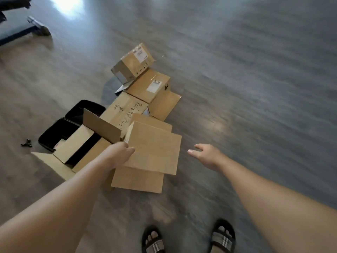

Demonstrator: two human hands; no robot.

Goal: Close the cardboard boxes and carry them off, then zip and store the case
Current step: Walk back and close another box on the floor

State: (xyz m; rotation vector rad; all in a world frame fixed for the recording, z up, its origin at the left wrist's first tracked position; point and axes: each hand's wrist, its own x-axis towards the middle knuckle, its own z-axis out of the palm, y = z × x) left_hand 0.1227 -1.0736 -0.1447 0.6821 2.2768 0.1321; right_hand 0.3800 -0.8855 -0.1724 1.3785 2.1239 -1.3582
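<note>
Now the left hand (121, 152) grips a cardboard flap (155, 147) lying flat.

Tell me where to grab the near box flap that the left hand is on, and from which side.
Grip the flap along its free right edge, coming from the right with the open right hand. The left hand already holds the left edge, and the flap lies broad and nearly flat over the box, so a two-sided grip should fold it evenly.

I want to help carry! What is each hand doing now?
Left hand: grips the flat brown cardboard flap.
Right hand: open, holding nothing.
</note>
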